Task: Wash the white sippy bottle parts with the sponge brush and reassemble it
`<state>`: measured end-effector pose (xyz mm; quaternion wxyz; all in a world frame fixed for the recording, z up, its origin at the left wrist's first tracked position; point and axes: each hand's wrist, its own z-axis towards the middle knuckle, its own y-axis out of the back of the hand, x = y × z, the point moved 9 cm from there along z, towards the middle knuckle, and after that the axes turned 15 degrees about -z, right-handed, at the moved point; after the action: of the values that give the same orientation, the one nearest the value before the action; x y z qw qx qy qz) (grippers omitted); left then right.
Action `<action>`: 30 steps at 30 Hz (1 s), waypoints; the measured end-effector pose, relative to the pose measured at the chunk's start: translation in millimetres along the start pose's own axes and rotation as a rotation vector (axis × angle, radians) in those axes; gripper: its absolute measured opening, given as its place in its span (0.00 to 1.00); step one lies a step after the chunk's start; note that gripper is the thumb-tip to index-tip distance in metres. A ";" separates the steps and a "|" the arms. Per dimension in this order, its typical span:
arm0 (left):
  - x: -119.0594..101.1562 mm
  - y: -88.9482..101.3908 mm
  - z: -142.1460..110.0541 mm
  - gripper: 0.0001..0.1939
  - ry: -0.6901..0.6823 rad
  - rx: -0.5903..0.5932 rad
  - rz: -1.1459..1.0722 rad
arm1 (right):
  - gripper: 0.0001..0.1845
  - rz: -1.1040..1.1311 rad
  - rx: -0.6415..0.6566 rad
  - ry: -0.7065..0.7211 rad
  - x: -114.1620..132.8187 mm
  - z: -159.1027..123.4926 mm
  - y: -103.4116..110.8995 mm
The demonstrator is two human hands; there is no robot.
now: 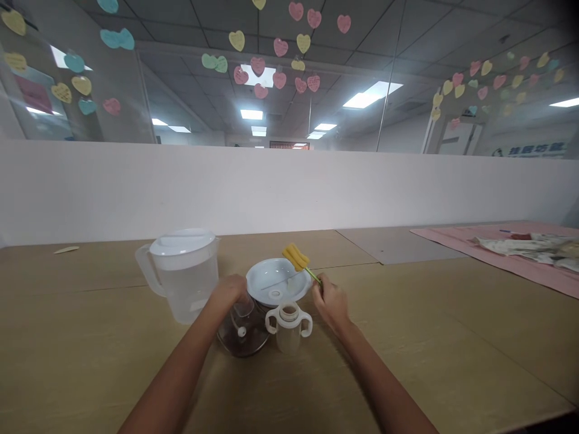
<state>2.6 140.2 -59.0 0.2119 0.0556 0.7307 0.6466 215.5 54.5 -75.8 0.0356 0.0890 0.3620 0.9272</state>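
Observation:
My right hand [332, 303] is closed round the thin green handle of a bottle brush with a yellow sponge head [296, 257]. The sponge is raised above the far right rim of a white bowl [257, 277], in which a small pale round part lies. My left hand [233, 292] grips a small clear cap [245, 307], its fingers partly hidden. A thin straw with a white end piece hangs below the cap, over a dark see-through dish [244, 346]. Between my hands stands an uncapped baby bottle [289, 337] with two white handles.
A lidded clear pitcher [187, 283] holding water stands left of the dish. Pink cloth [488, 253] with crumpled light fabric lies at the far right. A pale flat piece [66, 249] lies at the far left, near the white wall [289, 190].

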 end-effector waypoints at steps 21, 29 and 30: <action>-68.0 0.0 -8.7 0.15 -0.298 -0.167 -0.049 | 0.11 -0.011 0.056 -0.072 -8.7 1.7 -7.2; -87.8 -34.1 24.0 0.16 -0.521 -0.089 -0.288 | 0.12 -0.011 0.051 -0.070 -9.1 2.4 -10.8; -87.1 -34.5 27.2 0.15 -0.516 -0.095 -0.316 | 0.12 -0.015 0.058 -0.074 -9.2 2.5 -11.0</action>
<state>98.3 128.9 -73.7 0.4909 0.0937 0.6212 0.6036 225.0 63.1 -82.7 0.0533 0.1214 0.3877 0.9122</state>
